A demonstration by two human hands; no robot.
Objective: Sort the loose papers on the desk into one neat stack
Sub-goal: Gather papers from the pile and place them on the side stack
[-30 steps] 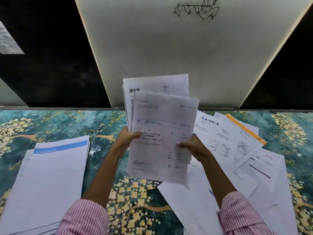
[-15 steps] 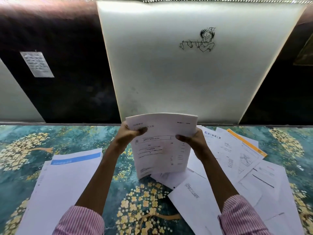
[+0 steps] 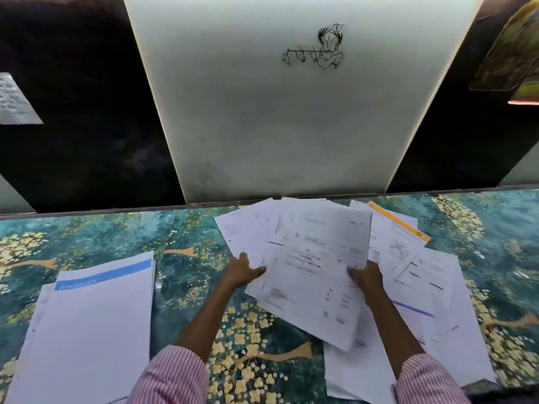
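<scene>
Gripping a fan of printed sheets (image 3: 318,275) by its side edges, the left hand (image 3: 243,272) and right hand (image 3: 366,279) hold it low over the loose papers (image 3: 423,272) scattered on the right of the patterned worktop (image 3: 189,237); a squared, blue-banded stack (image 3: 96,316) lies well apart at the left.

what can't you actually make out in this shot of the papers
- Print on the top sheet, pinched by the right hand: motion-blurred, head view.
- Left hand at the fanned papers: blurred, grip or touch unclear.
- Blue-banded stack: cut off by the bottom edge.
- Loose papers on the right: overlapping hides most pages.
- Wall note: cut by the left edge, text too small.
</scene>
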